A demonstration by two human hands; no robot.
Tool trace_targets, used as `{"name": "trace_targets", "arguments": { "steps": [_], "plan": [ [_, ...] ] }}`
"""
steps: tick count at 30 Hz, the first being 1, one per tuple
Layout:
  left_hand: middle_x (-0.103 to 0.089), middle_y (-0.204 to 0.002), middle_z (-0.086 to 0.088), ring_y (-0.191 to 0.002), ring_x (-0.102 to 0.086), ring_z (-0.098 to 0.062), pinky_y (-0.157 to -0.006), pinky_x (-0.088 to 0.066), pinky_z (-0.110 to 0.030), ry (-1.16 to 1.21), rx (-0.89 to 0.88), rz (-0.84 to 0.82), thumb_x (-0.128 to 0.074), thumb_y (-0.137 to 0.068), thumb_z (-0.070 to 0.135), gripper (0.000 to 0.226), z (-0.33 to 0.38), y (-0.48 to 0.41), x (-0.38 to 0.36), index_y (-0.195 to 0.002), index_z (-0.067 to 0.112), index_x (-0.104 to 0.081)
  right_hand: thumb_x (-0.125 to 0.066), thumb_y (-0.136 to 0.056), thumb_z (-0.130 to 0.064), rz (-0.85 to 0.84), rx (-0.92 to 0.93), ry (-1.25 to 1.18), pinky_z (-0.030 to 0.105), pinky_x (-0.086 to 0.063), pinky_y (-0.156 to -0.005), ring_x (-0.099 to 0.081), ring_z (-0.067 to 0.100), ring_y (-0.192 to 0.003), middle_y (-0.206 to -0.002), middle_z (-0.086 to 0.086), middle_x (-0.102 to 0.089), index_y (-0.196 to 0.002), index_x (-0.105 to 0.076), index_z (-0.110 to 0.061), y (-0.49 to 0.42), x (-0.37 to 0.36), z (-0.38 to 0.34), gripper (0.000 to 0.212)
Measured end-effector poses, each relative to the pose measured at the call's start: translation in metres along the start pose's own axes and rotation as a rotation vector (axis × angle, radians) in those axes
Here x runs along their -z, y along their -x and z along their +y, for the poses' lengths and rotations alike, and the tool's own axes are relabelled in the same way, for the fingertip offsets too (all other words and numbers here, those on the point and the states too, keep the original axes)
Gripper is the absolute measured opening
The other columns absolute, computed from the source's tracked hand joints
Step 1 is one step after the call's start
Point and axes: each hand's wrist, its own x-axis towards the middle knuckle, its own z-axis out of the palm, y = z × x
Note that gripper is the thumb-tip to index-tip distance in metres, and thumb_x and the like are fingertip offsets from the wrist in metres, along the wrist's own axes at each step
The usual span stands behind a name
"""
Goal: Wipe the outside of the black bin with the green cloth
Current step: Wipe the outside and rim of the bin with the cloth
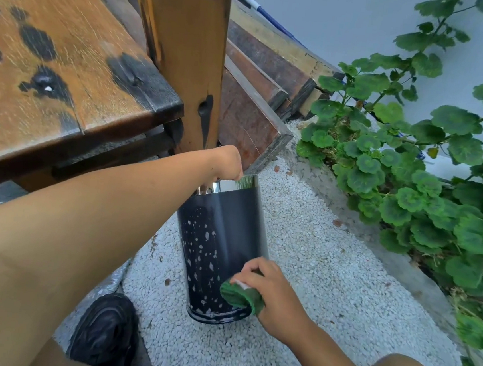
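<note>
I pinch the black bin rim with my left hand; right hand presses the green cloth low; a hard push could tip it on the gravel

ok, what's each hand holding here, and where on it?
Left hand grips the black bin at its top rim. Right hand holds the bunched green cloth, pressed on the bin's lower side.

Ground: pale pebbled gravel surface. Black bin stands upright on it, centre frame, speckled with pale spots. Black shoe planted at the bin's 7 o'clock. Stacked timber planks at 12 o'clock; the nearest plank's end overhangs the gravel just behind the bin.
</note>
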Motion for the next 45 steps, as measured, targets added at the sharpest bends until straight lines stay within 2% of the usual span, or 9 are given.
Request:
{"name": "trace_targets", "arguments": {
  "steps": [6, 10, 15, 20, 23, 26, 31, 40, 45],
  "plan": [
    [-0.046, -0.068, -0.009, -0.057, -0.043, -0.023, -0.05, -0.041, -0.026, 0.15, 0.03, -0.018, -0.057, -0.096, 0.011, 0.009, -0.002, -0.002, -0.002, -0.09, 0.007, -0.053, -0.06, -0.091, 0.0, -0.093, -0.069, -0.076, 0.029, -0.046, -0.097, -0.049, 0.006, -0.111, -0.112, -0.015, -0.053, -0.115, -0.071, -0.032, 0.004, 0.006, 0.009, 0.041],
    [-0.046, -0.149, -0.006, -0.136, -0.042, -0.025, -0.113, -0.034, -0.041, 0.233, 0.025, -0.287, -0.058, -0.097, 0.016, 0.037, -0.012, 0.005, 0.006, -0.134, 0.012, -0.056, -0.064, -0.088, 0.006, -0.12, -0.206, -0.41, 0.038, -0.055, -0.094, -0.067, 0.014, -0.102, -0.103, -0.003, -0.072, -0.1, -0.076, -0.028, -0.004, 0.037, 0.012, 0.038],
    [-0.048, -0.15, -0.006, -0.139, -0.043, -0.027, -0.117, -0.028, -0.049, 0.264, -0.008, -0.758, -0.056, -0.096, 0.007, 0.055, -0.03, 0.024, 0.006, -0.146, 0.027, -0.044, -0.056, -0.081, 0.02, -0.098, -0.304, -0.586, 0.031, -0.056, -0.08, -0.072, 0.012, -0.091, -0.092, -0.006, -0.077, -0.095, -0.078, -0.03, -0.016, 0.082, 0.011, 0.056],
    [-0.044, -0.146, -0.023, -0.134, -0.043, -0.04, -0.11, -0.035, -0.051, -0.024, -0.054, -0.501, -0.052, -0.102, 0.021, 0.025, -0.012, 0.037, 0.003, -0.121, 0.008, -0.058, -0.055, -0.08, 0.02, -0.033, -0.167, -0.552, 0.045, -0.056, -0.087, -0.07, 0.03, -0.1, -0.104, 0.008, -0.076, -0.098, -0.077, -0.025, -0.029, 0.104, -0.018, 0.053],
    [-0.05, -0.079, -0.011, -0.055, -0.037, -0.02, -0.053, -0.031, -0.031, -0.057, -0.13, -0.459, -0.053, -0.101, 0.024, 0.018, 0.005, 0.045, -0.003, -0.097, 0.011, -0.064, -0.059, -0.083, 0.017, -0.003, -0.034, -0.516, 0.036, -0.057, -0.085, -0.07, 0.022, -0.097, -0.104, 0.005, -0.072, -0.1, -0.077, -0.022, -0.035, 0.112, -0.04, 0.046],
    [-0.047, -0.072, -0.009, -0.064, -0.032, -0.021, -0.058, -0.03, -0.033, -0.137, -0.194, -0.351, -0.053, -0.096, 0.013, 0.022, 0.026, 0.046, -0.009, -0.089, -0.003, -0.066, -0.064, -0.085, 0.01, 0.052, 0.069, -0.429, 0.022, -0.05, -0.082, -0.066, 0.013, -0.095, -0.099, -0.005, -0.066, -0.101, -0.077, -0.023, -0.04, 0.12, -0.061, 0.039],
    [-0.053, -0.084, -0.015, -0.076, -0.041, -0.023, -0.062, -0.037, -0.029, 0.018, -0.132, -0.256, -0.05, -0.093, 0.0, 0.016, 0.037, 0.04, -0.019, -0.095, -0.005, -0.065, -0.058, -0.08, 0.01, 0.228, 0.068, -0.079, 0.04, -0.051, -0.083, -0.058, 0.021, -0.094, -0.1, 0.002, -0.059, -0.102, -0.075, -0.026, -0.058, 0.117, -0.074, 0.046],
    [-0.071, -0.107, -0.009, -0.099, -0.066, -0.023, -0.092, -0.052, -0.037, 0.426, -0.028, -0.232, -0.054, -0.096, 0.045, 0.047, 0.027, 0.016, -0.02, -0.105, 0.001, -0.068, -0.062, -0.084, 0.009, 0.357, 0.014, -0.015, 0.042, -0.047, -0.092, -0.051, 0.026, -0.106, -0.106, -0.006, -0.055, -0.115, -0.074, -0.018, -0.082, 0.094, -0.045, 0.043],
    [-0.035, -0.058, -0.001, -0.049, -0.027, -0.015, -0.04, -0.029, -0.017, 0.167, -0.134, -0.09, -0.059, -0.094, 0.017, 0.013, 0.024, 0.01, -0.016, -0.083, 0.011, -0.054, -0.062, -0.089, 0.004, 0.18, -0.038, 0.033, 0.041, -0.047, -0.094, -0.047, 0.022, -0.109, -0.11, -0.007, -0.051, -0.114, -0.073, -0.026, -0.076, 0.081, -0.034, 0.041]
  ]
}}
